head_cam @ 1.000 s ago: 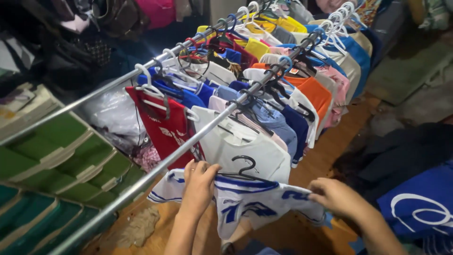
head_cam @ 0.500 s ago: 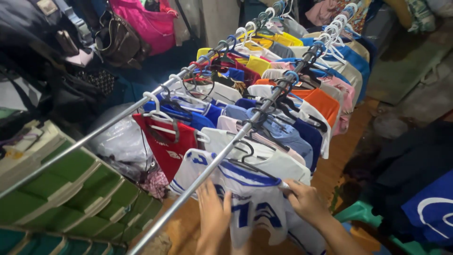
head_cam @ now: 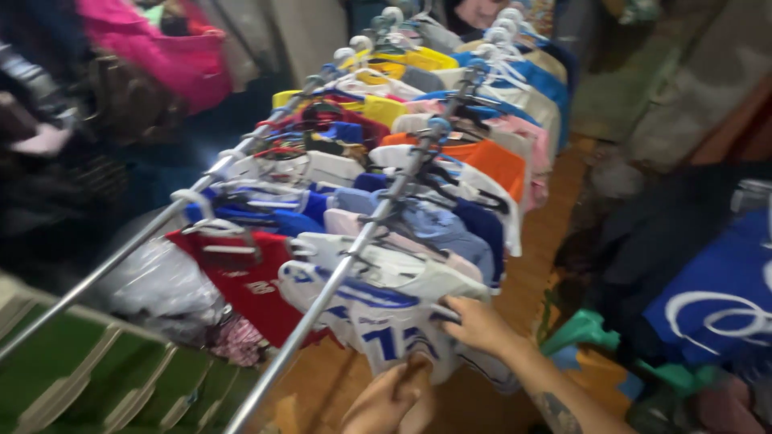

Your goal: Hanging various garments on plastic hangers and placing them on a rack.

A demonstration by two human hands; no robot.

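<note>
Both hands have slid up the white-and-blue jersey (head_cam: 386, 325) at the near end of the metal rail (head_cam: 354, 257), my right hand (head_cam: 478, 325) now pinching its shoulder edge while my left hand (head_cam: 394, 398) curls under the hem, so the jersey hangs gathered rather than spread as before.

**Both bare hands raised, fingers bent**

The right hand (head_cam: 476, 325) reaches up from a tattooed forearm (head_cam: 555, 406), fingers curled in a pinching grip. The left hand (head_cam: 392, 398) sits lower, near the bottom edge, fingers folded loosely, blurred.
</note>
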